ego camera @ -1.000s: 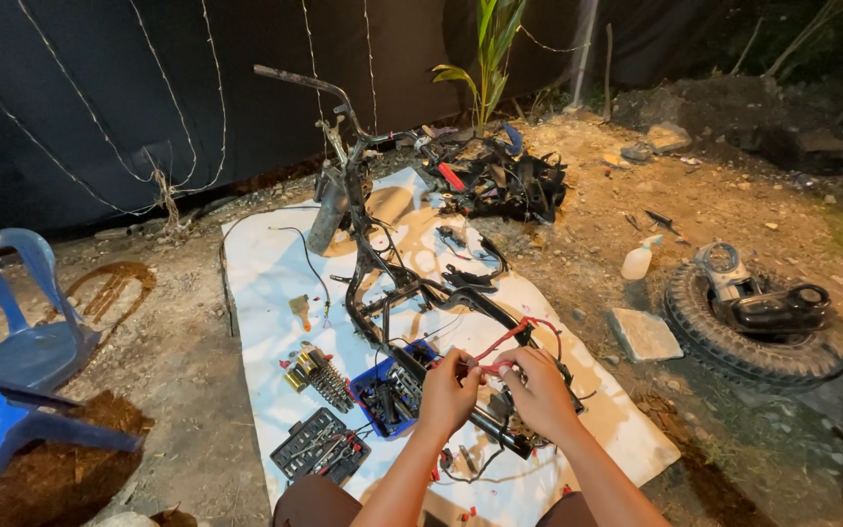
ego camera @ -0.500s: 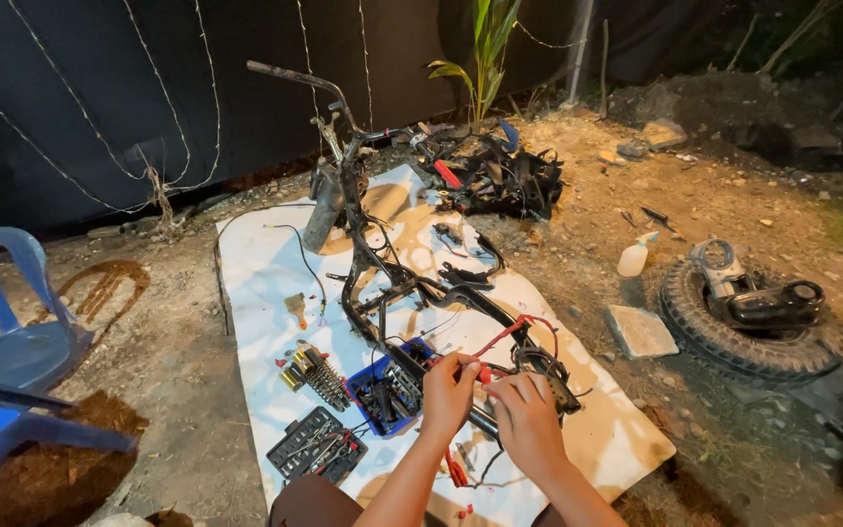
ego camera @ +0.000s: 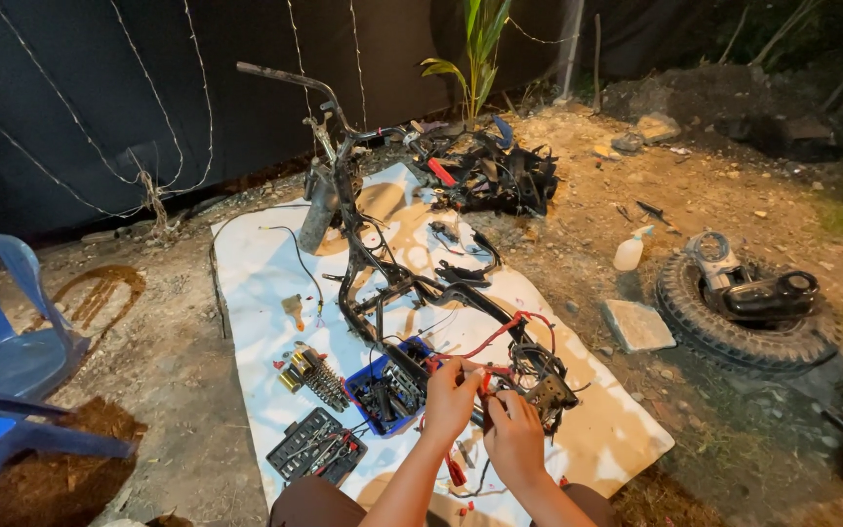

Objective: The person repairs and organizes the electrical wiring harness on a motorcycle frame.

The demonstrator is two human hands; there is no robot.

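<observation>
— Outdoors at night, is it? What lies under the work?

— Bare dirt, with a white sheet (ego camera: 256, 263) spread across the middle of the frame and a dark tarp wall (ego camera: 100, 107) along the top left. A stripped black scooter frame (ego camera: 382, 273) lies on the sheet, handlebar toward the top.

— And the hands?

— Both sit low in the centre. The left hand (ego camera: 451, 395) has its fingers pinched together on a red wire (ego camera: 500, 332) at the frame's near end. The right hand (ego camera: 514, 434) is just beside it, fingers curled at the same tangle; whether it grips anything I cannot tell.

— What's around them?

— A blue parts tray (ego camera: 387, 390) just left of the hands, a black socket set (ego camera: 314, 449) lower left, a tyre (ego camera: 734, 312) at right, blue plastic chairs (ego camera: 12, 342) at the left edge.
</observation>
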